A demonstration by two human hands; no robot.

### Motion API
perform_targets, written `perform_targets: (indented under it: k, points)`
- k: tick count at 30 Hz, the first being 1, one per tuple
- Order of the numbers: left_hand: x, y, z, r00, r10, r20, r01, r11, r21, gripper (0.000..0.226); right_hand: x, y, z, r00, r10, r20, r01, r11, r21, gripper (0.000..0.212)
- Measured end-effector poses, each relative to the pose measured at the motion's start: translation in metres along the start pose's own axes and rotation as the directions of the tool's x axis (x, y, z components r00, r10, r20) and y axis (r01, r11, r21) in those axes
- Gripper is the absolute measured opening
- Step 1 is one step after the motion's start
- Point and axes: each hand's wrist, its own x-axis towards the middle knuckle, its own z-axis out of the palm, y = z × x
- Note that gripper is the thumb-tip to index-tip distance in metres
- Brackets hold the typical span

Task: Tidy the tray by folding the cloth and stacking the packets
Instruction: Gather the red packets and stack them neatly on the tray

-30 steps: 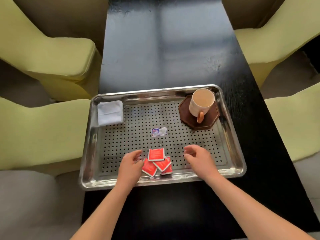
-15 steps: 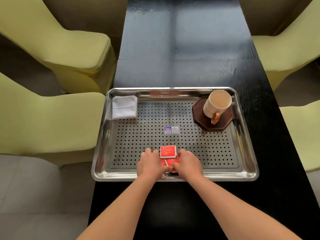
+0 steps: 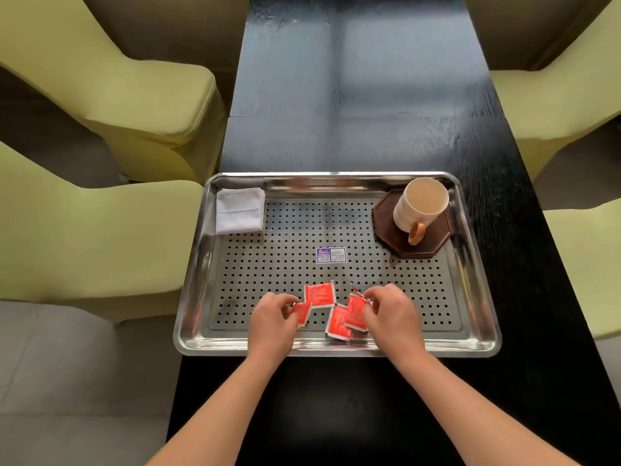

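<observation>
A perforated steel tray (image 3: 470, 341) lies on the black table. Several red packets sit near its front edge. My left hand (image 3: 272, 319) pinches one small red packet (image 3: 300, 312) at its left. Just beyond it a red packet (image 3: 320, 294) lies flat and free. My right hand (image 3: 391, 314) grips a tilted red packet (image 3: 354, 312), which overlaps another red packet (image 3: 337, 326) lying on the tray. A folded white cloth (image 3: 239, 210) rests in the tray's far left corner.
A cream mug (image 3: 420, 205) with an orange handle stands on a dark octagonal coaster (image 3: 437, 243) in the tray's far right corner. A blue-and-white label (image 3: 331, 254) is stuck mid-tray. Green chairs (image 3: 100, 237) flank the black table (image 3: 353, 112) on both sides.
My hands, pressed together over the packets half a second ago, have drawn apart. Each now holds a packet and the packets are spread out.
</observation>
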Motion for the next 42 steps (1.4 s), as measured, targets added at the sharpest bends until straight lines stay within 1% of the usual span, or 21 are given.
perform_targets:
  k: [2,4,6,8,9,11,14,16,18,19,21,23,25,27,29,31,33,37,39,41,42]
  points:
    - [-0.006,0.0,0.0,0.982,0.186,-0.019,-0.183,0.978,0.105,0.012,-0.005,-0.002,0.007,0.997,-0.051,0.064,0.055,0.996,-0.072,0.01]
    - [-0.014,-0.001,0.006,0.923,0.382,0.043,-0.382,0.897,0.224,0.012,-0.012,-0.005,0.018,0.983,-0.087,0.161,0.104,0.989,-0.101,0.011]
    - [-0.019,-0.002,0.011,0.861,0.479,0.168,-0.508,0.812,0.287,0.012,-0.018,-0.005,0.026,0.97,-0.098,0.224,0.126,0.985,-0.114,0.015]
    - [-0.021,-0.003,0.014,0.829,0.497,0.257,-0.558,0.772,0.305,0.012,-0.02,-0.004,0.03,0.972,-0.084,0.221,0.113,0.986,-0.12,0.019]
    - [-0.02,-0.003,0.014,0.838,0.471,0.276,-0.541,0.785,0.302,0.018,-0.019,-0.003,0.03,0.976,-0.075,0.203,0.101,0.987,-0.121,0.02]
    - [-0.015,-0.003,0.011,0.881,0.361,0.307,-0.447,0.847,0.289,0.036,-0.015,-0.001,0.028,0.988,-0.05,0.149,0.068,0.991,-0.117,0.024]
    - [-0.007,-0.006,0.009,0.9,0.222,0.375,-0.345,0.89,0.299,0.053,-0.005,0.005,0.022,0.994,0.053,0.093,-0.041,0.991,-0.127,0.04]
    - [-0.004,-0.007,0.008,0.921,0.119,0.37,-0.225,0.94,0.258,0.058,0.002,0.006,0.02,0.985,0.11,0.136,-0.088,0.984,-0.157,0.044]
    - [0.0,-0.008,0.009,0.945,0.015,0.328,-0.095,0.969,0.229,0.059,0.004,0.003,0.021,0.978,0.105,0.181,-0.07,0.979,-0.19,0.039]
    - [0.001,-0.008,0.01,0.953,-0.023,0.302,-0.052,0.97,0.237,0.06,0.004,0.0,0.022,0.976,0.086,0.202,-0.05,0.983,-0.177,0.035]
    - [0.001,-0.01,0.012,0.963,-0.056,0.263,-0.015,0.965,0.261,0.062,0.001,-0.005,0.026,0.962,0.047,0.269,-0.028,0.997,-0.077,0.029]
    - [0.0,-0.013,0.012,0.966,-0.054,0.253,-0.011,0.969,0.248,0.065,-0.003,-0.007,0.03,0.95,0.037,0.309,-0.044,0.999,0.015,0.024]
    - [-0.002,-0.015,0.012,0.971,-0.034,0.238,-0.018,0.977,0.21,0.062,-0.001,-0.005,0.03,0.975,0.074,0.211,-0.085,0.996,0.041,0.02]
    - [-0.002,-0.017,0.012,0.978,-0.027,0.209,-0.01,0.984,0.177,0.051,0.002,-0.001,0.028,0.984,0.134,0.118,-0.14,0.989,0.049,0.029]
    - [0.0,-0.015,0.012,0.982,-0.017,0.189,-0.017,0.985,0.173,0.044,0.007,0.002,0.026,0.974,0.146,0.174,-0.147,0.989,-0.007,0.049]
    - [0.005,-0.011,0.014,0.984,0.018,0.178,-0.053,0.98,0.193,0.043,0.012,0.002,0.026,0.961,0.093,0.26,-0.06,0.99,-0.131,0.059]
    - [0.014,-0.004,0.016,0.981,0.075,0.177,-0.117,0.963,0.241,0.046,0.018,0.002,0.025,0.953,0.042,0.3,0.019,0.98,-0.196,0.054]
    - [0.037,0.015,0.022,0.956,0.169,0.241,-0.251,0.896,0.365,0.05,0.031,0.003,0.021,0.952,0.034,0.304,0.027,0.98,-0.195,0.044]
    - [0.046,0.022,0.025,0.942,0.183,0.28,-0.292,0.859,0.421,0.049,0.035,0.004,0.016,0.966,0.026,0.258,0.015,0.988,-0.156,0.033]
    - [0.053,0.025,0.027,0.931,0.199,0.307,-0.327,0.829,0.454,0.044,0.037,0.007,0.009,0.983,0.032,0.182,-0.02,0.998,-0.064,0.02]
    - [0.056,0.026,0.027,0.926,0.205,0.316,-0.339,0.819,0.463,0.041,0.038,0.009,0.005,0.988,0.044,0.15,-0.043,0.999,-0.014,0.022]
